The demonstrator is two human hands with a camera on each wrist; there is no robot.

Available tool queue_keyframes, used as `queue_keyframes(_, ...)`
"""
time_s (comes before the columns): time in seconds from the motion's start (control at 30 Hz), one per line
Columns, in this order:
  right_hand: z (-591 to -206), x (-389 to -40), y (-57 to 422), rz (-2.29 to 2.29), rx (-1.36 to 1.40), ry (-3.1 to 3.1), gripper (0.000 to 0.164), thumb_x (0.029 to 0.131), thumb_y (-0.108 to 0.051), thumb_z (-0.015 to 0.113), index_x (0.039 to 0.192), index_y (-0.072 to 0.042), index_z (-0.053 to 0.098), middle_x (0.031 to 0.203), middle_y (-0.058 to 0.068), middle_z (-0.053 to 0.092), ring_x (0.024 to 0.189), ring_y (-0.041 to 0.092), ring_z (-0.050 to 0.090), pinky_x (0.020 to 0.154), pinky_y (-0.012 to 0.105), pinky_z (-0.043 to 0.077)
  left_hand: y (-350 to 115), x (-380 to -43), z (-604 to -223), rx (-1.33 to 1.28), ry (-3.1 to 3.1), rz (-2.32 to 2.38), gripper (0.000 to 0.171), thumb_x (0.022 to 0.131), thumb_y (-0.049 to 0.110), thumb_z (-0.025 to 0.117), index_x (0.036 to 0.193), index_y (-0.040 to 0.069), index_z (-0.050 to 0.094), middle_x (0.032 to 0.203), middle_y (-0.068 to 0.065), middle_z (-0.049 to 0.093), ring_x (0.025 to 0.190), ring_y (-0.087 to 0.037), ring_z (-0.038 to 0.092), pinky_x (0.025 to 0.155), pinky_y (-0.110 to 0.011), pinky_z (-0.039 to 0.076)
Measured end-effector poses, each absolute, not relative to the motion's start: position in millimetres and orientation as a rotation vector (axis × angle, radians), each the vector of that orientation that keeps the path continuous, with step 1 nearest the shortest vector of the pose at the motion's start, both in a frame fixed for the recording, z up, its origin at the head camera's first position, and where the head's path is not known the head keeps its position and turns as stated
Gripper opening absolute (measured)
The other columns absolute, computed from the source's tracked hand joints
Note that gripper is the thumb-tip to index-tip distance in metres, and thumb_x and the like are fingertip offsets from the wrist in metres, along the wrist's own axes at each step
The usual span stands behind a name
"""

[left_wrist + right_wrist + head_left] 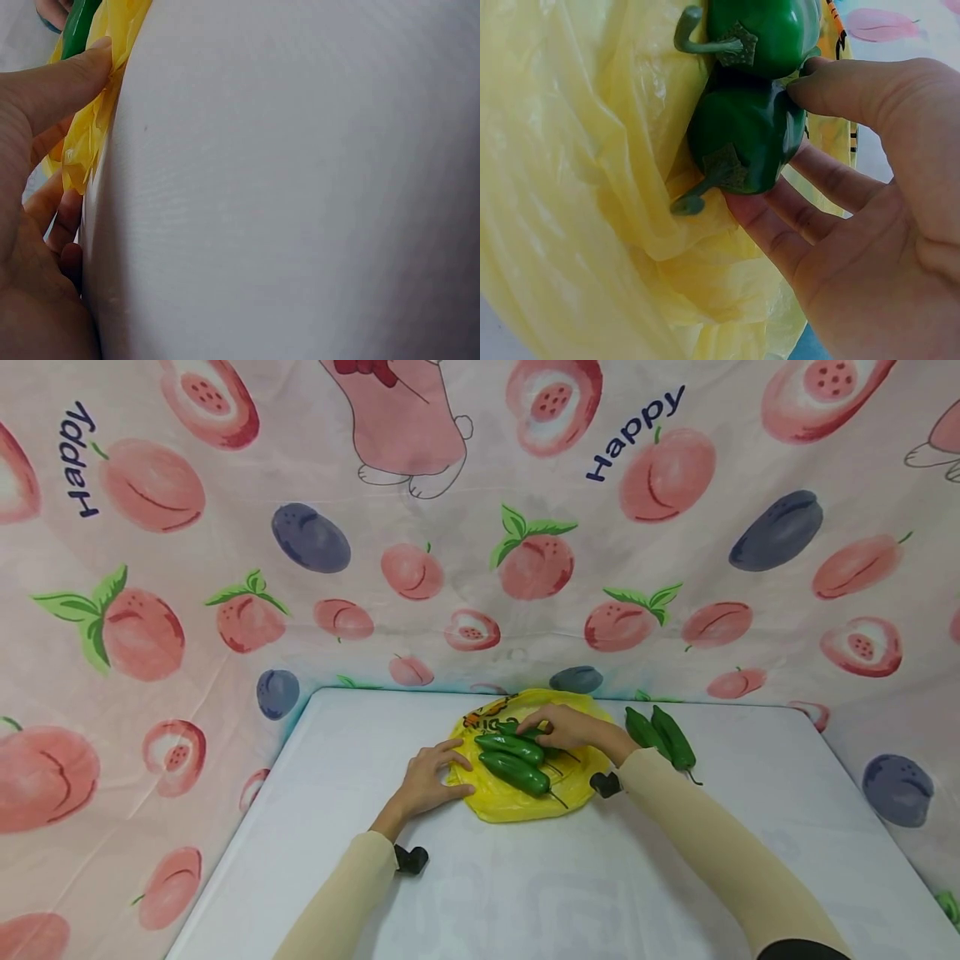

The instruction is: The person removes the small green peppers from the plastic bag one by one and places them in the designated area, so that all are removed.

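A yellow plastic bag point(495, 806) lies flat on the white table, with several long green chili peppers point(513, 772) on top. At its left edge, my left hand point(429, 778) holds the plastic between thumb and fingers, as the left wrist view shows point(45, 150). My right hand point(566, 727) reaches over the bag's back part. Its thumb and fingers grip one green chili pepper point(746, 139) from both sides, its stem pointing away from the palm. A second pepper point(769, 34) sits right against that one.
Two more green chili peppers point(675, 739) lie side by side on the white table point(570, 893), right of the bag. A fruit-printed cloth point(450, 518) hangs behind the table and along its sides. Both wrists carry small black devices point(411, 860).
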State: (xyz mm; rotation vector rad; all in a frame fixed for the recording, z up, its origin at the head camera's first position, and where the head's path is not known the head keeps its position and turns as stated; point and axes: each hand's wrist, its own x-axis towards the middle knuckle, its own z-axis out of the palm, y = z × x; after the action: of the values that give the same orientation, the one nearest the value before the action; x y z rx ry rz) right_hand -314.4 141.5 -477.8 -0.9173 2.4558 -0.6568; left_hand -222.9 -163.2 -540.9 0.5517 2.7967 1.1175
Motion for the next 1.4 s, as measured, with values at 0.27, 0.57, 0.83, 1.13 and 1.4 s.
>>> queue_keyframes(0.27,-477,-315,142,-0.649,-0.910,2.469,0.035,0.102,-0.006,0.061,0.134,-0.020,0.069,0.143,0.008,0.060,0.121,0.026,0.058,0.104,0.048,0.049,-163,-223,-540,0.551,2.798,1.120,0.027,0.085,0.034,0.085,0.108,0.025,0.074,0.157,-0.006,0.047,0.136,-0.038,0.043,0.114,-0.061,0.024)
queue_keyframes(0.57,-474,-313,145,-0.684,-0.952,2.493,0.036,0.101,-0.006,0.061,0.133,-0.018,0.069,0.141,0.011,0.060,0.091,0.023,0.057,0.081,0.035,0.050,-165,-221,-542,0.573,2.802,1.140,0.027,0.084,0.034,0.086,0.106,0.025,0.074,0.156,-0.008,0.049,0.136,-0.039,0.044,0.113,-0.063,0.025)
queue_keyframes(0.83,-458,-305,153,-0.783,-0.991,2.543,0.036,0.101,-0.005,0.060,0.135,-0.015,0.067,0.143,0.015,0.058,0.115,0.030,0.059,0.096,0.050,0.052,-164,-222,-543,0.572,2.797,1.138,0.027,0.084,0.035,0.086,0.107,0.026,0.074,0.156,-0.006,0.048,0.136,-0.038,0.043,0.112,-0.062,0.025)
queue_keyframes(1.13,-445,-304,160,-0.801,-1.060,2.628,0.036,0.099,-0.007,0.065,0.133,-0.017,0.069,0.127,0.011,0.063,0.104,0.026,0.060,0.090,0.045,0.054,-163,-223,-542,0.561,2.801,1.128,0.027,0.085,0.035,0.085,0.107,0.025,0.074,0.157,-0.005,0.048,0.136,-0.037,0.043,0.113,-0.061,0.025)
queue_keyframes(1.4,-439,-299,163,-0.862,-1.032,2.603,0.036,0.099,-0.005,0.065,0.133,-0.016,0.069,0.127,0.012,0.062,0.107,0.028,0.063,0.090,0.043,0.057,-163,-221,-541,0.562,2.794,1.136,0.027,0.085,0.034,0.086,0.107,0.025,0.074,0.157,-0.005,0.047,0.136,-0.037,0.043,0.113,-0.061,0.024)
